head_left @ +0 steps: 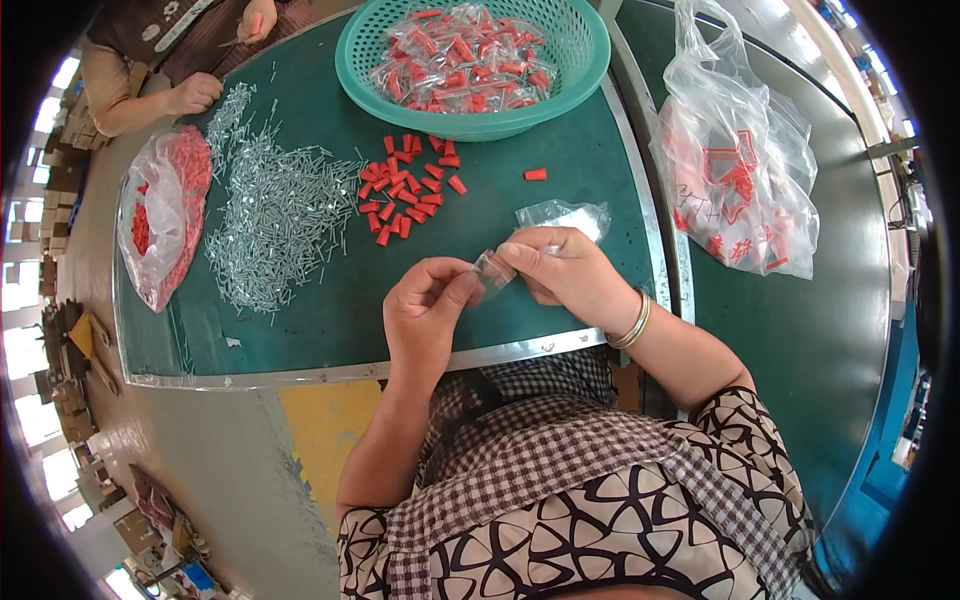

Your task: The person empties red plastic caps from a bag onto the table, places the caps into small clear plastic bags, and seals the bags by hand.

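Note:
In front of me, just above the table's near edge, both my hands pinch a small clear plastic bag. Something reddish shows inside or behind its film. My left hand is closed, with thumb and fingertips on the bag's left side. On the other side, my right hand grips it between thumb and curled fingers. Partly under the right hand lie flat clear plastic bags. A loose heap of red tapered plugs lies ahead of my left hand. One single red plug rests apart, to the right.
A teal basket of small filled bags stands at the far side. Left lie a pile of metal screws and a bag of red plugs. Another person's hand rests beyond. A white plastic bag lies right.

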Demonstrator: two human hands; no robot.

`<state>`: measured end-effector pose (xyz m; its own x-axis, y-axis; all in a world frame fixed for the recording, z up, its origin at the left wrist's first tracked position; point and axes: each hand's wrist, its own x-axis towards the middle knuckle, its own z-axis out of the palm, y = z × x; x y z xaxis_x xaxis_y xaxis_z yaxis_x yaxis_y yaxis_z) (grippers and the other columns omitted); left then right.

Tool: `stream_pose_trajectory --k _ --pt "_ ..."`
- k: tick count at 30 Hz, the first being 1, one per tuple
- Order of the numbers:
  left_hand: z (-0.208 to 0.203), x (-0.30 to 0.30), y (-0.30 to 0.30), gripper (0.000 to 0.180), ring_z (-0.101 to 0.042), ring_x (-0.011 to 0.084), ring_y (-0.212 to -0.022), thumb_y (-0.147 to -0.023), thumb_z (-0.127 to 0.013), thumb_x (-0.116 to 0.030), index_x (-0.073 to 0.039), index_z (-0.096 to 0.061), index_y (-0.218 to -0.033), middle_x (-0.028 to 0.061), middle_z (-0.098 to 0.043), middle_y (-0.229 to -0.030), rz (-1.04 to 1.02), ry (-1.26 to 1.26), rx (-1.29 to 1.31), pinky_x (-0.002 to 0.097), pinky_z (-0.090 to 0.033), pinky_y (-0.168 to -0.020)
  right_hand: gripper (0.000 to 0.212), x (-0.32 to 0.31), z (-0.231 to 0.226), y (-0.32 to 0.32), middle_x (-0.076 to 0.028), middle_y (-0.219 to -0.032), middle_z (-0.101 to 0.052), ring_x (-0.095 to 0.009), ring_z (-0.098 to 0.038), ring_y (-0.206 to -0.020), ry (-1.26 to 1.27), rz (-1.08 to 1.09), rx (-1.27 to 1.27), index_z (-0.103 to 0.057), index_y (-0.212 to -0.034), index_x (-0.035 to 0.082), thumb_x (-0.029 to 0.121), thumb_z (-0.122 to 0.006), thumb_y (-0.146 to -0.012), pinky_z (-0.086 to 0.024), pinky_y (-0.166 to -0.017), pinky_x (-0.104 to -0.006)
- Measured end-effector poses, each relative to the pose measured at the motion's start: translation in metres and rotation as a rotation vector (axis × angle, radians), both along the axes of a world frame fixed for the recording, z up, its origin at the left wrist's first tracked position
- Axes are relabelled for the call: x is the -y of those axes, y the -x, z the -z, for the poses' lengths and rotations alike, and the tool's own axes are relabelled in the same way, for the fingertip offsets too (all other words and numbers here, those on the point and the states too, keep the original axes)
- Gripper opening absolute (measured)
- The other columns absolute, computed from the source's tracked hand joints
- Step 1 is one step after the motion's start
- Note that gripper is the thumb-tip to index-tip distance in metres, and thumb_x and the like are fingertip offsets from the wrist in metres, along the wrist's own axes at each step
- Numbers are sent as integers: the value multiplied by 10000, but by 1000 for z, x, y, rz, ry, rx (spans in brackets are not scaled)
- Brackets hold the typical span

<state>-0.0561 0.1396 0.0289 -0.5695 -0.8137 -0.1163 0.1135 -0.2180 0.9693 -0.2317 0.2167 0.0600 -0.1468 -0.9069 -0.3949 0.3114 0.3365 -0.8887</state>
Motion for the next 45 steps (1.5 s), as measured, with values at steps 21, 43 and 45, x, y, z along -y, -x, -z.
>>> stream_pose_trajectory --k 21,43,45 --pt "-1 2 3 140 -643 195 -777 -813 -702 49 1 -649 -933 69 -676 -866 -408 1077 307 292 -516 -715 157 0 15 -9 -53 -869 -725 -113 -669 -815 73 -32 -295 -736 -952 20 150 -683 -881 -530 -774 -262" --pt "31 22 -21 480 -584 201 -1153 -893 -524 105 -17 -459 -1353 131 -575 -1260 88 207 30 328 -457 -1024 176 -1 32 -39 -97 -908 -558 -262 -619 -686 468 -285 -1291 -680 -958 83 173 -690 -807 -516 -614 -406" --pt "32 21 -24 481 -585 204 -1150 -898 -526 93 -18 -450 -1360 133 -573 -1259 87 200 7 329 -454 -1027 185 2 34 -39 -59 -919 -591 -261 -628 -703 387 -384 -1404 -687 -970 109 165 -711 -795 -523 -635 -394"
